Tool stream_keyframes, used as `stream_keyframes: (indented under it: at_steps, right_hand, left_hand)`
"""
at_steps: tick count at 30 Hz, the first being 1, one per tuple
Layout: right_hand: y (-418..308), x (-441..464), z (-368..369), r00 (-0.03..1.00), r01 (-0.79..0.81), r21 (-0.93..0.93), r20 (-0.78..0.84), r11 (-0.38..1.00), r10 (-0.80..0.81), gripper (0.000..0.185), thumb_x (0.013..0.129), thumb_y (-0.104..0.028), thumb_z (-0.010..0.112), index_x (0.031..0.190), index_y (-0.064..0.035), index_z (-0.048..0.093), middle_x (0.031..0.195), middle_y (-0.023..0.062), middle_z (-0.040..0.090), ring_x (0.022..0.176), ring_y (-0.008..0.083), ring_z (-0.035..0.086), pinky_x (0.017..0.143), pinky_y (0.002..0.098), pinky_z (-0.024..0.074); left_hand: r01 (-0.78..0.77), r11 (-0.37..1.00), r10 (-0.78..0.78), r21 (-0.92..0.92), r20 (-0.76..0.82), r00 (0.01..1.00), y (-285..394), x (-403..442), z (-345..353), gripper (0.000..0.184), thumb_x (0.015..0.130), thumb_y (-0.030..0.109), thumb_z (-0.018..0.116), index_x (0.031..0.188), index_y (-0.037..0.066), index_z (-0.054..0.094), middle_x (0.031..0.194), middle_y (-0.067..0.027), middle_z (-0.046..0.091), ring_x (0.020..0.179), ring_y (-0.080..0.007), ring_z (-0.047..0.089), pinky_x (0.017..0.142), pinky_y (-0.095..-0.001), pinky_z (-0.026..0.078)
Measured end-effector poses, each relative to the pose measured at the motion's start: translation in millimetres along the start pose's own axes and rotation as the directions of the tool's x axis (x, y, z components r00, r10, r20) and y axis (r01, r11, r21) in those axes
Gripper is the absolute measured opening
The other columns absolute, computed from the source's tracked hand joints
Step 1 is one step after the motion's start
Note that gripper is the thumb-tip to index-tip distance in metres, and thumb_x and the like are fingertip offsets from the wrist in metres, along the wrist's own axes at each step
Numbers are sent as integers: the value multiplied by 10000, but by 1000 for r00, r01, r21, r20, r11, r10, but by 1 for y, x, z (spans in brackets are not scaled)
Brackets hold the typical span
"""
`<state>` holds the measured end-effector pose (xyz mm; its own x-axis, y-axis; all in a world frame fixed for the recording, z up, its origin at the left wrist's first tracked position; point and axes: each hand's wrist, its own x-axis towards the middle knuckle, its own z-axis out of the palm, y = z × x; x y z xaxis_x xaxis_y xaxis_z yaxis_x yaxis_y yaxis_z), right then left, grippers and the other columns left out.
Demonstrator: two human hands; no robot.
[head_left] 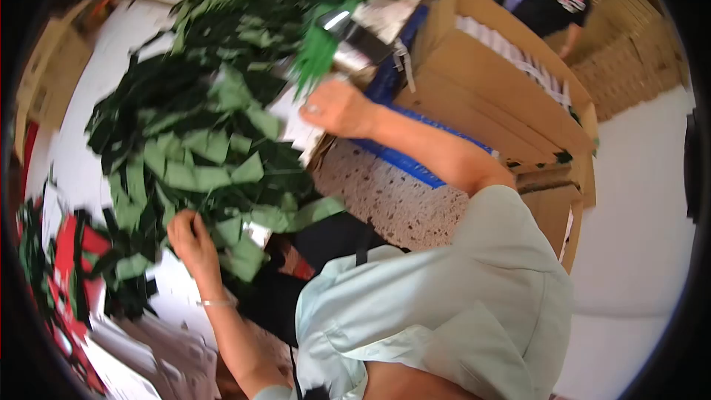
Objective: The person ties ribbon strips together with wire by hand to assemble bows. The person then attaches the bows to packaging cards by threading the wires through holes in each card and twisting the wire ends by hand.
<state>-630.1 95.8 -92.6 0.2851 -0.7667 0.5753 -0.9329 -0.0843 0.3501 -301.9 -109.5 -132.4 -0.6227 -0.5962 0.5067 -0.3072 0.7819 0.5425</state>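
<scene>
My left hand (194,243) is at the near edge of a big pile of green strips (211,152), fingers curled and pressed together. Whatever is between those fingers is hidden. Farther forward, my right hand (339,109) is closed beside a bright green fringed piece (315,55), just below a dark, shiny machine part (363,38). Whether the right fingers grip anything cannot be made out. The strips look like flat cut cloth, dark on some faces and pale green on others, heaped over a white table (96,118).
A large open cardboard box (474,67) with white contents stands to the right, beside a blue crate (415,159). White sheets (141,359) and a red item (67,267) lie at lower left. A person in a black shirt (552,0) is at the back right.
</scene>
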Motion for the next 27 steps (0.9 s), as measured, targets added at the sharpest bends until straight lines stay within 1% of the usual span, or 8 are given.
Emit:
stream_keyframes:
  at_steps: [6, 17, 18, 20, 22, 23, 25, 27]
  right_hand:
    - [2, 17, -10, 987, 155, 55, 44, 986, -158, 179, 718, -174, 562, 871, -82, 558, 715, 15, 437, 638, 169, 494, 565, 297, 381]
    - [-160, 187, -96, 809, 443, 448, -573, 777, -131, 190, 738, -166, 605, 884, -55, 553, 635, 17, 468, 522, 170, 492, 458, 327, 356]
    - [-224, 197, -50, 815, -122, 462, -459, 879, 354, 211, 749, -218, 590, 871, -49, 553, 663, 53, 506, 544, 202, 531, 522, 383, 423]
    - [-272, 208, -15, 540, -646, 400, -363, 650, 759, 247, 760, -270, 576, 859, -44, 552, 692, 88, 544, 566, 235, 569, 585, 438, 490]
    - [-236, 208, -62, 937, -240, 385, -150, 891, 317, 204, 752, -214, 581, 776, -16, 622, 709, 148, 607, 610, 307, 610, 629, 466, 508]
    - [-223, 209, -73, 999, -1, 418, -42, 908, 21, 198, 748, -186, 584, 735, -2, 656, 718, 177, 638, 633, 344, 631, 651, 480, 517]
    - [-216, 208, -37, 973, -115, 156, 214, 981, 80, 143, 725, -174, 614, 683, -45, 659, 684, 139, 644, 649, 308, 654, 616, 419, 533]
    - [-175, 178, 22, 999, 37, 598, -39, 801, -17, 100, 707, -167, 632, 741, -75, 652, 719, 139, 655, 701, 328, 661, 552, 428, 525]
  left_hand:
    - [41, 999, -40, -22, 33, 999, 6, 1, -4, 66, 843, -15, 598, 887, -14, 549, 911, -151, 573, 882, -337, 523, 800, -399, 430]
    - [-3, 999, 4, 41, -6, 1000, -17, -9, 10, 196, 770, -5, 642, 961, -3, 597, 924, -165, 587, 946, -332, 532, 841, -398, 431]
    - [4, 1000, -4, 22, -2, 1000, -18, -6, 10, 218, 780, -7, 634, 996, -8, 600, 950, -162, 600, 954, -342, 532, 855, -414, 427]
    - [-134, 989, 134, 61, 15, 991, -13, -3, 6, 231, 792, -8, 624, 1022, -8, 598, 987, -153, 611, 959, -349, 533, 857, -426, 429]
    - [-155, 982, 148, 108, 62, 987, -17, -3, 5, 211, 807, 11, 607, 1018, 5, 599, 1010, -131, 621, 989, -330, 536, 878, -411, 438]
    - [-149, 982, 144, 115, 58, 988, -19, -4, 5, 201, 815, 37, 602, 1015, 17, 602, 1011, -116, 626, 1005, -312, 542, 897, -391, 445]
    - [-94, 971, 79, 218, 79, 994, -26, -10, 12, 160, 853, 78, 564, 1001, 32, 604, 1014, -110, 628, 1004, -307, 544, 906, -392, 448]
    - [277, 796, -300, -538, 47, 953, -51, -19, 33, 140, 873, 78, 549, 989, 16, 594, 1012, -129, 619, 1001, -316, 540, 906, -401, 441]
